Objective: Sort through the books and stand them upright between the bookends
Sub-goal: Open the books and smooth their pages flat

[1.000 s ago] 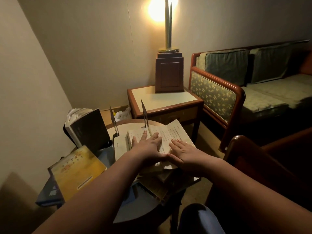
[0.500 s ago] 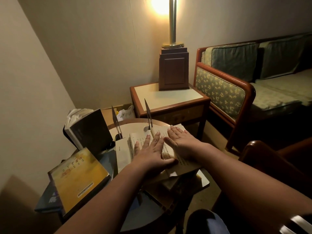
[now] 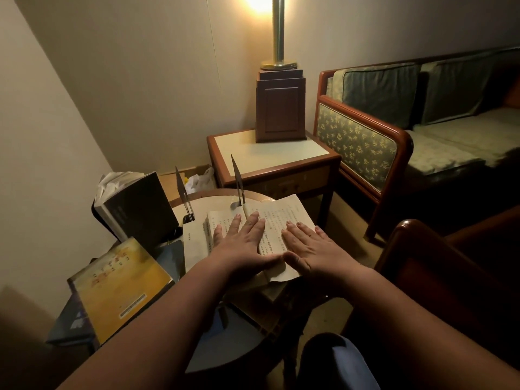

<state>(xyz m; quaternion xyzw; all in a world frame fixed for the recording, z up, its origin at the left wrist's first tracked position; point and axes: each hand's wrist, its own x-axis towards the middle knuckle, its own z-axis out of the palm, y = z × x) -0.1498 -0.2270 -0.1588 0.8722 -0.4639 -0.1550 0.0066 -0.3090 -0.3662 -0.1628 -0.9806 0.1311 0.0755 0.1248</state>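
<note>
Both hands, left hand [image 3: 244, 243] and right hand [image 3: 312, 250], lie flat with fingers [image 3: 254, 225] straight and spread on the open book [image 3: 277, 220] at the table's [image 3: 213, 204] far edge, beside the bookends [image 3: 237, 180].

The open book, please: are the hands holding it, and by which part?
Nothing is gripped; left hand and right hand press flat on pages of the open book.

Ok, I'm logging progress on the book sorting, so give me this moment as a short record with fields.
left hand: flat on the open book, fingers straight
right hand: flat on its right page
open book: lying pages up on the round table
bookends: left bookend and right bookend upright, no book standing between
other books: dark book leaning at left, yellow book lying flat
</note>
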